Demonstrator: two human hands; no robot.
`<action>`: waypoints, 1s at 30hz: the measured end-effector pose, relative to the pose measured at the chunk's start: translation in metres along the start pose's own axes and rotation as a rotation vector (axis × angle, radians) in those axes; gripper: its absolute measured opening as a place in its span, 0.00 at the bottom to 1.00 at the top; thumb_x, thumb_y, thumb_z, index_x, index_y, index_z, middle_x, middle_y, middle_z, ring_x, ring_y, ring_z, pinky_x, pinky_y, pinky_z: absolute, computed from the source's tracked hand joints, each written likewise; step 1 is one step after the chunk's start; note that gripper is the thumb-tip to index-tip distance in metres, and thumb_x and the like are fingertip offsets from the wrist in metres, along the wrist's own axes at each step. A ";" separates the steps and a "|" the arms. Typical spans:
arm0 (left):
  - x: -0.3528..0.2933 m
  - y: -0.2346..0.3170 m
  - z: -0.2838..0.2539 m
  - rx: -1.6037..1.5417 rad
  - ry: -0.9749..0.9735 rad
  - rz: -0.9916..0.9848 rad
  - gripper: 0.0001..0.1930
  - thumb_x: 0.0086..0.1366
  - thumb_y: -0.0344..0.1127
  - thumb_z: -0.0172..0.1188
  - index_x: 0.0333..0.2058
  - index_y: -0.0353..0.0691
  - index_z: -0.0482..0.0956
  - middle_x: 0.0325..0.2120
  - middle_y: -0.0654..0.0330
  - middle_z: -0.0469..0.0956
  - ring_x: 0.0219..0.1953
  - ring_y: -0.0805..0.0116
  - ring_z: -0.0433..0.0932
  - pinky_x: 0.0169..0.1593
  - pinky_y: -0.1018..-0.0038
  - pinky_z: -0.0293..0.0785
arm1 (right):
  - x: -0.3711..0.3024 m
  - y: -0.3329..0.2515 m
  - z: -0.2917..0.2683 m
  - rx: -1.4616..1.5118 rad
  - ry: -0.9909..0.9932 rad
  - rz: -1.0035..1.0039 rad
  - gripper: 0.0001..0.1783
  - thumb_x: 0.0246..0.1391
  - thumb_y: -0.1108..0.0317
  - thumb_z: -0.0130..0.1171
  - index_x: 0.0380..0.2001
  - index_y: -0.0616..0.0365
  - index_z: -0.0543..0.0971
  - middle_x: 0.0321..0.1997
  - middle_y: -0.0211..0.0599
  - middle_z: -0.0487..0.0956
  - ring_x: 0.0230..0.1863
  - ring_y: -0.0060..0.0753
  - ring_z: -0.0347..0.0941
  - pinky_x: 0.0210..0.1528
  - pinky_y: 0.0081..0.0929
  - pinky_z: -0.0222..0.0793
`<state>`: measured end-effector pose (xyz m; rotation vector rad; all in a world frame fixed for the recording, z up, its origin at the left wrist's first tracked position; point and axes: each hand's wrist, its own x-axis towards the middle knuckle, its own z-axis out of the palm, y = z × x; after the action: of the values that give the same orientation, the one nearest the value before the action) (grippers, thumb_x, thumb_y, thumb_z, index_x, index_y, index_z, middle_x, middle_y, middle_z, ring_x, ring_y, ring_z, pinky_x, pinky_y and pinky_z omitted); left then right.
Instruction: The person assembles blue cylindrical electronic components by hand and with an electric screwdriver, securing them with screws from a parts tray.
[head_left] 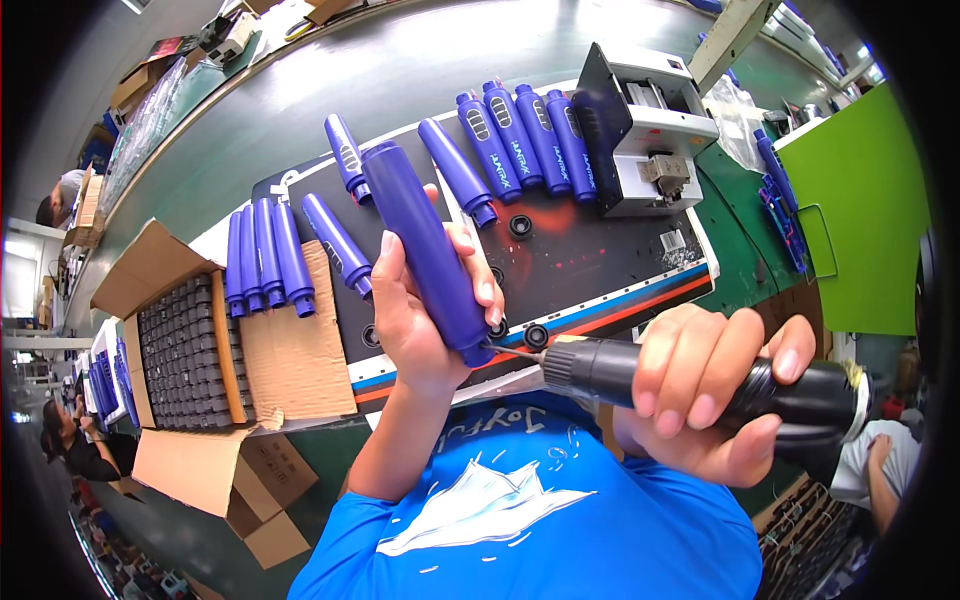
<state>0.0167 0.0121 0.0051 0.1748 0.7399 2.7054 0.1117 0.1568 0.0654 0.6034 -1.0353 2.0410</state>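
Note:
My left hand (425,315) is closed round a blue-purple plastic tube (425,240), which tilts with its narrow end toward me. In my right hand (715,375) is a black electric screwdriver (590,368), held sideways. Its thin bit reaches the narrow end of the tube; whether a screw sits there is too small to tell. Around my left hand lie more tubes like it, one (347,158) behind it, another (337,240) to its left and a third (458,170) to its right. Small black round caps (535,336) lie on the dark mat (590,260) by the bit.
Several tubes (540,140) stand in a row beside a grey-black bench machine (650,140) at the back right. To the left, more tubes (265,255) rest on cardboard by an open carton (185,350) of black parts. A green panel (855,210) rises at right. Other people sit farther off.

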 end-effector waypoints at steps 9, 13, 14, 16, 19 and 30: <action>0.002 -0.004 -0.002 0.027 0.017 -0.041 0.28 0.78 0.51 0.35 0.63 0.35 0.60 0.35 0.56 0.71 0.23 0.70 0.72 0.19 0.75 0.70 | -0.007 0.007 0.014 -0.092 0.005 -0.075 0.17 0.62 0.62 0.60 0.47 0.49 0.64 0.24 0.31 0.72 0.18 0.24 0.69 0.21 0.22 0.70; 0.005 0.002 -0.010 0.160 -0.068 0.010 0.25 0.77 0.46 0.37 0.66 0.41 0.58 0.37 0.54 0.72 0.24 0.67 0.76 0.24 0.71 0.76 | -0.011 0.018 0.000 -0.060 0.001 -0.051 0.18 0.64 0.61 0.58 0.50 0.48 0.62 0.28 0.33 0.71 0.22 0.27 0.71 0.27 0.27 0.71; 0.010 0.006 -0.009 0.337 0.018 0.001 0.26 0.76 0.42 0.40 0.69 0.45 0.53 0.37 0.53 0.72 0.25 0.67 0.76 0.25 0.70 0.77 | -0.015 0.021 -0.004 -0.039 0.053 -0.023 0.20 0.62 0.63 0.61 0.49 0.47 0.61 0.29 0.35 0.73 0.23 0.29 0.72 0.28 0.31 0.72; 0.028 0.014 -0.019 0.692 0.146 0.034 0.38 0.70 0.33 0.50 0.73 0.56 0.39 0.37 0.52 0.74 0.30 0.64 0.80 0.28 0.69 0.81 | -0.018 0.024 -0.013 -0.028 0.134 0.015 0.24 0.61 0.64 0.65 0.49 0.46 0.60 0.30 0.38 0.73 0.26 0.32 0.73 0.31 0.36 0.73; 0.064 0.045 -0.066 1.640 0.049 0.023 0.29 0.69 0.36 0.57 0.68 0.42 0.64 0.42 0.46 0.77 0.39 0.63 0.80 0.46 0.70 0.77 | -0.011 0.014 -0.025 -0.027 0.161 0.025 0.22 0.63 0.60 0.62 0.50 0.46 0.60 0.29 0.36 0.71 0.25 0.32 0.71 0.31 0.33 0.72; 0.106 0.040 -0.013 2.272 0.083 0.060 0.27 0.67 0.51 0.58 0.60 0.43 0.74 0.46 0.35 0.75 0.50 0.41 0.77 0.56 0.58 0.73 | 0.000 -0.001 -0.079 -0.173 0.380 -0.172 0.15 0.64 0.63 0.51 0.50 0.48 0.63 0.25 0.32 0.68 0.21 0.26 0.66 0.27 0.29 0.67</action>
<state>-0.0963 0.0103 0.0174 0.4770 3.0943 0.5385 0.1069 0.2222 0.0220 0.1953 -0.8865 1.8017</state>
